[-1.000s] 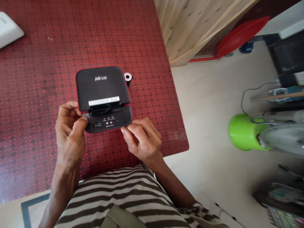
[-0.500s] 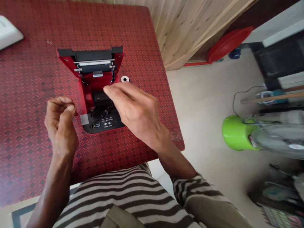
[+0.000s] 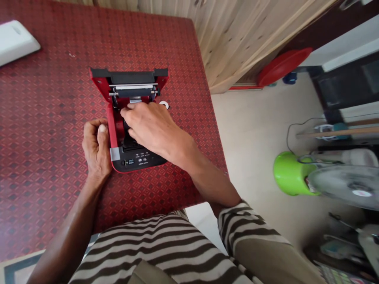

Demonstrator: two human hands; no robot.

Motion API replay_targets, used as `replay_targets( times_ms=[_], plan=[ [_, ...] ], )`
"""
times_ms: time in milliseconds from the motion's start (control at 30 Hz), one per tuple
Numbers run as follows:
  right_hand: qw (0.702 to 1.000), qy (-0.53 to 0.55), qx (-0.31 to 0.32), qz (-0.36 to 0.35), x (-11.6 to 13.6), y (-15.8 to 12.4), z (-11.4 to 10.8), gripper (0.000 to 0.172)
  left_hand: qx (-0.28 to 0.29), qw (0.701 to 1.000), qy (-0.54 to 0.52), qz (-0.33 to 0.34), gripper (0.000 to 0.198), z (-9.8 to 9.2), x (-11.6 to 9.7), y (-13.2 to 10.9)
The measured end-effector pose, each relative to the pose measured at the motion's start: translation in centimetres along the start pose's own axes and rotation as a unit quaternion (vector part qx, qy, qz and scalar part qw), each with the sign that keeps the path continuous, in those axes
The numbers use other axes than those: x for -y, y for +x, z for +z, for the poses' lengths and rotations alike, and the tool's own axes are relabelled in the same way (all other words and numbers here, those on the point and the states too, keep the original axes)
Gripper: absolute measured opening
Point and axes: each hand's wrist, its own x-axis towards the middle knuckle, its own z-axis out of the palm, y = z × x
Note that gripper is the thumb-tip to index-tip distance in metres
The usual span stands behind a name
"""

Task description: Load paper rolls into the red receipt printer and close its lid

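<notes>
A small red and black printer point(image 3: 134, 159) stands on the red patterned table point(image 3: 44, 118) with its lid point(image 3: 129, 79) swung up and back. My left hand point(image 3: 96, 148) is curled against the printer's left side, thumb on top of the edge. My right hand point(image 3: 149, 126) reaches down into the open paper bay, fingers bent inside it; what they touch is hidden. A small white roll point(image 3: 164, 104) lies on the table just right of the printer, partly behind my right hand.
A white flat object point(image 3: 16, 41) lies at the table's far left. A wooden panel wall point(image 3: 237, 35) stands right of the table. On the floor to the right are a green fan base point(image 3: 291, 173), a red basin point(image 3: 281, 65) and cables.
The printer's lid went from closed to fully open. My right hand moved from the front edge into the paper bay. My left hand let go, then came back against the left side.
</notes>
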Motion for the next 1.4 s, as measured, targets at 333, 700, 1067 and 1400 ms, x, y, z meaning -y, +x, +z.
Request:
replay_targets(
  times_ms=[333,700,1067,1400],
  plan=[
    [0.946,0.207,-0.249,-0.004,-1.8,-6.2,-0.6,0.02,0.005,1.0,0.02,-0.014,0.05,-0.2,0.0,0.0],
    [0.756,0.539,-0.332,0.168,-5.0,-10.6,10.7,0.029,-0.017,0.999,0.039,0.008,0.053,0.1,0.4,0.1],
    [0.839,0.483,-0.209,0.14,-5.9,-11.8,10.2,0.047,-0.014,0.998,0.051,0.02,0.053,0.0,0.0,-0.1],
    [0.859,0.405,-0.287,0.128,-11.5,-4.5,9.8,0.041,-0.022,0.998,0.061,0.016,0.054,0.2,-0.4,0.2]
  ],
)
